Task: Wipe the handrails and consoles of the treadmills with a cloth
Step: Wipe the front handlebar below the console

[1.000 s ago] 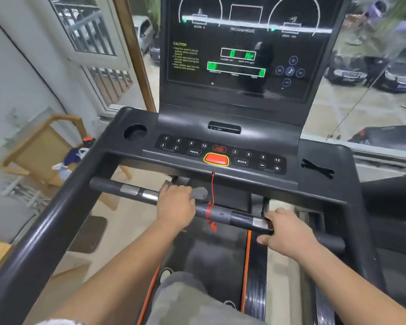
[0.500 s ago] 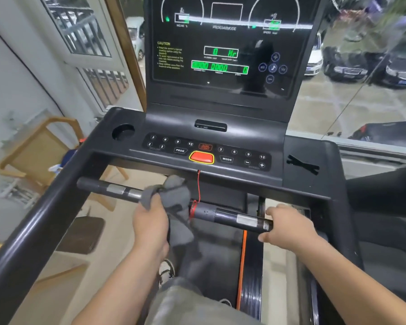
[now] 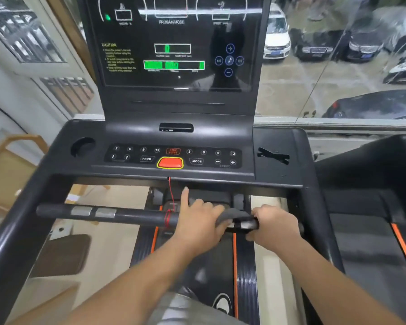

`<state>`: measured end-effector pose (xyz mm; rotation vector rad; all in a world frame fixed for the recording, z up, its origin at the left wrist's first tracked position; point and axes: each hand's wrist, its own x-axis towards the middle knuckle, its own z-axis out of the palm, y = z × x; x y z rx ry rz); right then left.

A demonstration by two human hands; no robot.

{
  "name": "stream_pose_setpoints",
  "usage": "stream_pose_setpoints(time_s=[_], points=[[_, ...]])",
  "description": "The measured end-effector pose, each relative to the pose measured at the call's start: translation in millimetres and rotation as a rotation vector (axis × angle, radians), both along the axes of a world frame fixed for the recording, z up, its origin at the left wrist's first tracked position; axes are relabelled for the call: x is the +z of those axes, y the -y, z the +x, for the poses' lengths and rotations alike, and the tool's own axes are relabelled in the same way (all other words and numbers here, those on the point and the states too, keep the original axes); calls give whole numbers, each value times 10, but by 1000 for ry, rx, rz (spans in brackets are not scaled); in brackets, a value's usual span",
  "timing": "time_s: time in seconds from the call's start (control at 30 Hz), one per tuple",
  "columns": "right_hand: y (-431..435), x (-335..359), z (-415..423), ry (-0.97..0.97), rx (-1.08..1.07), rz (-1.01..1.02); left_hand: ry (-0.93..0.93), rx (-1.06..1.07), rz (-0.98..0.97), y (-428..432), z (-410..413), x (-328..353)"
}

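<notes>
A black crossbar handrail (image 3: 127, 215) with silver sensor plates runs across the treadmill below the console (image 3: 174, 158). My left hand (image 3: 197, 221) grips a grey cloth (image 3: 232, 215) wrapped over the bar right of its middle, index finger sticking up. My right hand (image 3: 273, 225) grips the bar's right end, close beside the cloth. A red safety cord (image 3: 170, 198) hangs from the console and is wound round the bar just left of my left hand.
The lit display screen (image 3: 174, 43) rises behind the button panel. A cup hole (image 3: 82, 146) sits at the console's left. The left side rail (image 3: 17, 231) slants down. A second treadmill (image 3: 373, 207) stands to the right. A wooden chair (image 3: 12, 165) is at left.
My left hand slid the cloth rightward along the bar, from left of the red cord to right of it, ending close to my right hand. The right hand stayed on the bar's end.
</notes>
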<state>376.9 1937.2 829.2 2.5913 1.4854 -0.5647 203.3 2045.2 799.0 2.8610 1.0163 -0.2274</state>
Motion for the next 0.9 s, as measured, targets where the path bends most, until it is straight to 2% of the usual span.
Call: stream_pose_setpoints(time_s=[0.03, 0.13, 0.17, 0.23, 0.3, 0.37, 0.47, 0.57, 0.6, 0.67, 0.7, 0.73, 0.8, 0.83, 0.9], points=[[14, -6, -5, 11, 3, 14, -43, 55, -58, -136, 68, 30], [38, -27, -18, 21, 3, 50, -161, 228, -395, -468, 250, 92], [43, -27, -20, 16, 1, 56, -181, 235, -423, -492, 292, 109], [49, -32, -15, 10, 2, 63, -159, 172, -323, -386, 250, 96], [48, -50, 0, 15, 8, 64, 20, 64, -109, -122, 17, 47], [32, -60, 20, 16, 6, 58, 144, -47, -1, 100, -292, -48], [12, -64, 36, 9, 4, 32, 203, -107, -11, 127, -548, -159], [-4, -54, 30, -5, -31, 20, 100, -73, 47, -32, -321, -66], [-13, -51, 28, -11, -39, 14, 78, 12, 8, -133, -163, 3], [-17, -42, 22, -27, -58, 3, -68, 216, -263, -355, 151, 147], [-11, -38, 20, -33, -69, 2, -115, 258, -379, -408, 272, 134], [-6, -41, 18, -34, -75, 3, -135, 263, -390, -409, 335, 112], [3, -54, 13, -25, -72, 11, -98, 191, -240, -258, 252, 72], [11, -63, 12, -17, -70, 21, -1, 144, -122, -100, 115, 19], [26, -80, 12, -10, -78, 43, 128, 3, -23, 166, -227, -51]])
